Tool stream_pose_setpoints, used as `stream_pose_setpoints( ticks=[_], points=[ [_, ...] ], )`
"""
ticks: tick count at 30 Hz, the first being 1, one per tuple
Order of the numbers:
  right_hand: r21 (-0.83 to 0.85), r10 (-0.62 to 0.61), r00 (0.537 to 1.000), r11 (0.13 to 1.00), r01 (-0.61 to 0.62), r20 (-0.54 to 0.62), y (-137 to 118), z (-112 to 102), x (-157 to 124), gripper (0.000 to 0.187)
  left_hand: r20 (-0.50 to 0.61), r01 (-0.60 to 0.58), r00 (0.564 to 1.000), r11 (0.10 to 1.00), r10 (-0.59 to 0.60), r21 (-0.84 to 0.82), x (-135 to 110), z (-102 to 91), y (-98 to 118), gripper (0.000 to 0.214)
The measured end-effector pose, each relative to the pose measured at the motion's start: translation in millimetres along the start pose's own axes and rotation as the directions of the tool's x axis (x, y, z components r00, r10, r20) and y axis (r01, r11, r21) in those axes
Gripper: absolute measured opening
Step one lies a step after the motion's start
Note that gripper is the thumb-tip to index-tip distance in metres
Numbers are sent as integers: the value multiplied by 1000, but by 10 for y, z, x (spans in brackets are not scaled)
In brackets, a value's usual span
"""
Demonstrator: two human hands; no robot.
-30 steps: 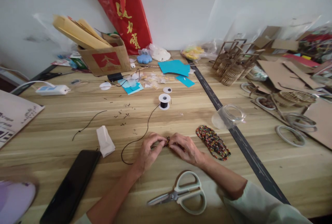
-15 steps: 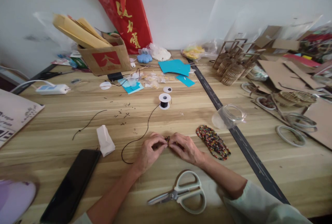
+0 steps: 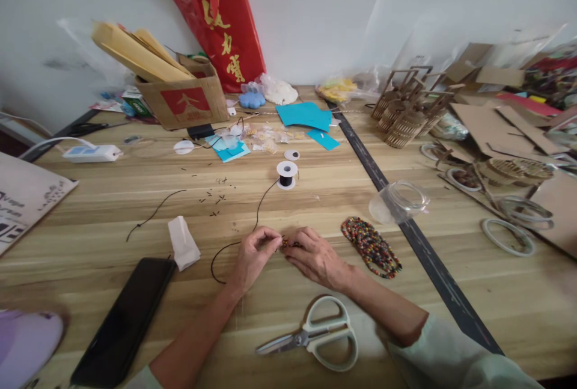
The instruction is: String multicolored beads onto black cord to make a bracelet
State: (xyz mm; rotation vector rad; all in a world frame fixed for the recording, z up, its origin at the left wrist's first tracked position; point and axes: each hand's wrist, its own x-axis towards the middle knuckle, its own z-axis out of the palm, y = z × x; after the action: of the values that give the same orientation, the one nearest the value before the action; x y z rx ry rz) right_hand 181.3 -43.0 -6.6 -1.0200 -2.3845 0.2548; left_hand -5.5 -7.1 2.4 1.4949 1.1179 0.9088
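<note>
My left hand (image 3: 256,257) pinches thumb to forefinger at the end of a thin black cord, close to the tabletop. Fingers of my right hand (image 3: 315,257) close over a small cluster of coloured beads (image 3: 285,243), mostly hidden under them. The black cord (image 3: 258,211) runs in a loop from a white spool (image 3: 286,175) toward my left hand. To the right of my right hand lies a coiled heap of multicoloured bead strands (image 3: 370,248). White-handled scissors (image 3: 311,335) rest on the table below both hands, blades slightly apart.
A black phone (image 3: 124,323) and folded white paper (image 3: 183,243) lie to the left, near a loose cord piece (image 3: 155,211) and dark clippings. Plastic rings (image 3: 399,201), small woven baskets (image 3: 401,112) and cardboard stand at right. A carton (image 3: 187,100) and red bag (image 3: 220,28) are behind.
My hands have come slightly apart. The left fingertips have shifted left and up with the cord, while my right hand has flattened over the beads.
</note>
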Motion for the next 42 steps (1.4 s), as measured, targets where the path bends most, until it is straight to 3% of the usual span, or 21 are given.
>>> stream_pose_setpoints(
  ticks=[12, 18, 32, 42],
  points=[
    [41, -12, 1000, 999, 12, -3, 17, 22, -3, 18, 15, -2, 1000, 1000, 1, 15, -8, 8, 10, 11],
    [189, -7, 995, 982, 25, -96, 35, -21, -1, 12, 26, -46, 999, 997, 45, 54, -4, 16, -22, 10],
    [348, 132, 965, 936, -46, -227, 40, -3, -3, 6, 104, -172, 982, 968, 155, 182, -31, 23, 14, 8],
    [360, 154, 964, 930, -68, -216, 36, -22, 4, 5, 114, -182, 980, 963, 162, 197, -37, 26, 37, 7]
  ],
)
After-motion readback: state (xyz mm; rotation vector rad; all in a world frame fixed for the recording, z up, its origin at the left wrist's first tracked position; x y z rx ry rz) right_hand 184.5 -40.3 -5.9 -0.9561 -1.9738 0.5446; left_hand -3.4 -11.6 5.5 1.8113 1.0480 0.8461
